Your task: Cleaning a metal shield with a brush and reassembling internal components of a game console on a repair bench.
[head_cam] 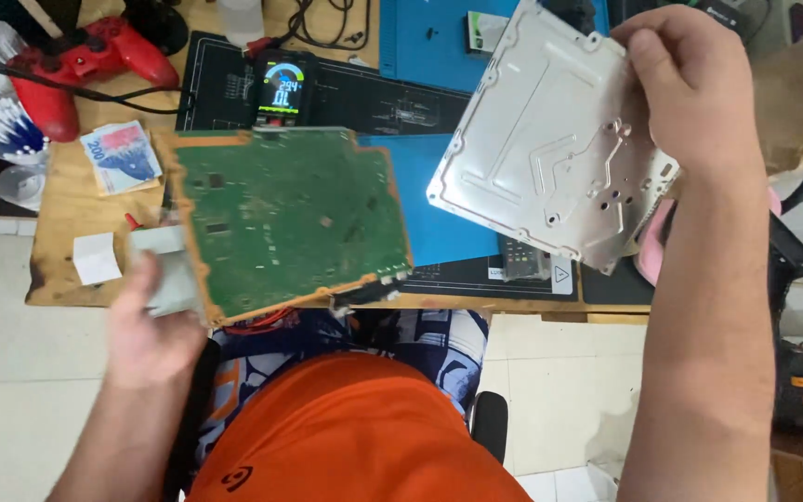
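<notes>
One green circuit board [290, 223], one silver metal shield plate [550, 158], both held above the bench edge.
Left hand [151, 325] clamped on board's lower-left corner; right hand [690, 88] gripping plate's upper-right edge. One blue mat [439, 237] beneath, one red gamepad [85, 60] far left.

An electronics repair workbench — a wooden table [67, 270] with blue work mats [439, 232], a small meter with a lit screen [283, 90], cables and a red game controller [85, 60] — over a tiled floor.
</notes>
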